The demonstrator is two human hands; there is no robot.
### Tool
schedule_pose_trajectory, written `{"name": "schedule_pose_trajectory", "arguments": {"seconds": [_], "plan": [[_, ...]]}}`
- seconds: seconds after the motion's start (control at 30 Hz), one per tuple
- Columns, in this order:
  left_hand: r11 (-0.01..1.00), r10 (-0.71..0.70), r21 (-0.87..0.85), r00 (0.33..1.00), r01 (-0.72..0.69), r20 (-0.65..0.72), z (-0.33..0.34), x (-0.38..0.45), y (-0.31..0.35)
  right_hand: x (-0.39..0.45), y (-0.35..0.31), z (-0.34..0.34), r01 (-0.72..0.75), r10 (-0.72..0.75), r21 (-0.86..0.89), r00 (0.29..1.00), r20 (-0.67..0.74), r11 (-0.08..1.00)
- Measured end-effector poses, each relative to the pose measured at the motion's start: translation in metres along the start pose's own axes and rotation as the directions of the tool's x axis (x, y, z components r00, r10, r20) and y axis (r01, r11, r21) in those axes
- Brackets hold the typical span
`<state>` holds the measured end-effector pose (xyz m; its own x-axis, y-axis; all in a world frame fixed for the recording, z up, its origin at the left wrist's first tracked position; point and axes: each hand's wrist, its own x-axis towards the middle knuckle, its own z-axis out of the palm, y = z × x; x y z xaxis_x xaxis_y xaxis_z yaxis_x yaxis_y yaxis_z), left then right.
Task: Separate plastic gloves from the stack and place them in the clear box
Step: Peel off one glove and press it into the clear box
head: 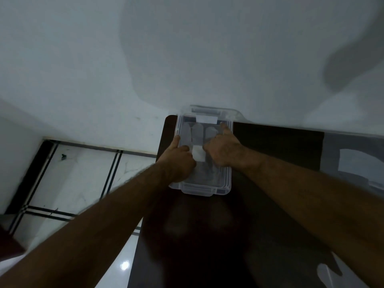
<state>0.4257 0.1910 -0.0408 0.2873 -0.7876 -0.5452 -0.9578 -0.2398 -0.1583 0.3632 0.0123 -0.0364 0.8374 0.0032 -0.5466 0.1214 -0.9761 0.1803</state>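
The clear box stands on the dark table, pushed against the white wall. A see-through plastic glove lies flat inside it, fingers pointing to the far end, with a white patch near its cuff. My left hand is over the box's left side, thumb on the left rim, fingers curled down beside the white patch. My right hand is on the other side of the patch, thumb stretched toward the right rim, fingers bent down onto the glove. A pile of clear plastic sheets lies on the table at the right.
The box's lid leans behind the box against the wall. Another bit of clear plastic lies at the table's near right corner. The table's left edge drops to a white tiled floor. The light is dim.
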Motion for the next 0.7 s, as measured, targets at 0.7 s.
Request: {"name": "schedule_pose_trajectory", "arguments": {"seconds": [0.7], "plan": [[0.994,0.066,0.078,0.986,-0.079,0.153,-0.006,-0.001,0.003,-0.04,-0.036,-0.001,0.046,-0.05,0.022,0.974,0.22,0.999]]}}
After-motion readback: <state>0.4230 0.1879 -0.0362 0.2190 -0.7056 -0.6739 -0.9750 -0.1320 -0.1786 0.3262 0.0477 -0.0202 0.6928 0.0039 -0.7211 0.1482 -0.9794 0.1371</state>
